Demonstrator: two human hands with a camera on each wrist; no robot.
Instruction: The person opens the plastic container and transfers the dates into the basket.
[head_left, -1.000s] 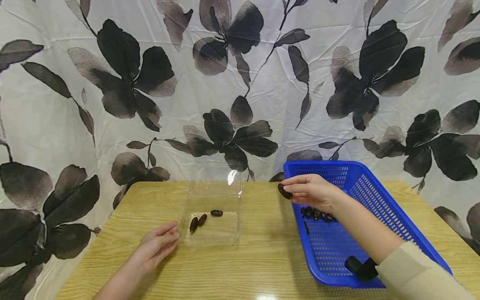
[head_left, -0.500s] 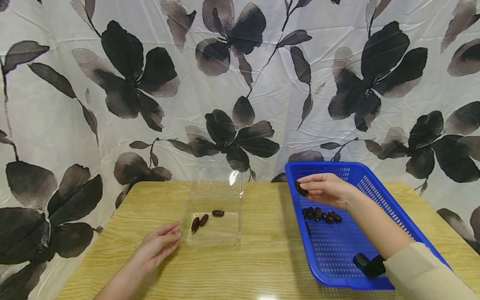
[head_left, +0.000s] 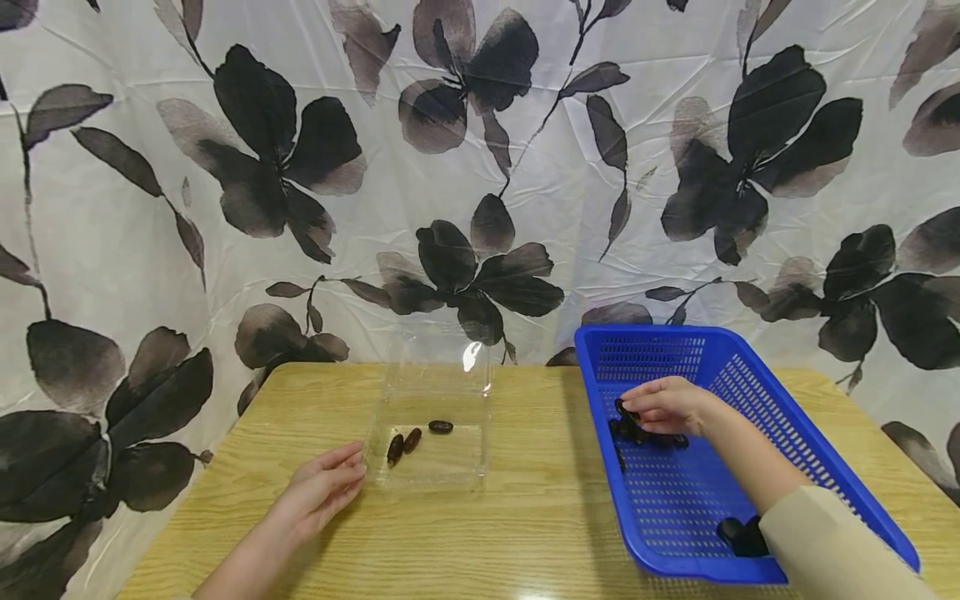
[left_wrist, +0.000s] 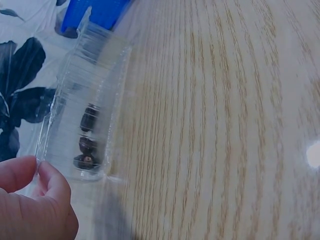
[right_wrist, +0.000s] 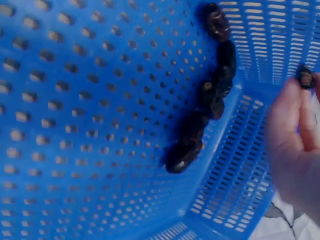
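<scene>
Head view: the right hand (head_left: 670,404) reaches down into the blue basket (head_left: 678,568) and pinches one dark date (head_left: 622,407) at its fingertips, just above the row of dates (head_left: 660,440) on the basket's floor. A black object (head_left: 742,536) lies near the basket's front end, partly behind the sleeve (head_left: 832,542). On the other side of the table (head_left: 540,500), the left hand (head_left: 322,492) is at the near left edge of the clear box (head_left: 453,461), whose lid stands raised behind. Three dates (head_left: 441,427) lie inside, apart from the fingers.

Left wrist view: thumb and forefinger meet on the box's thin rim, holding it. The three dates lie beyond the fingertips, two of them close together.

Right wrist view: the held date sits between thumb and fingers, its end showing. The row lies apart from the hand, along the angle between basket floor and wall.
</scene>
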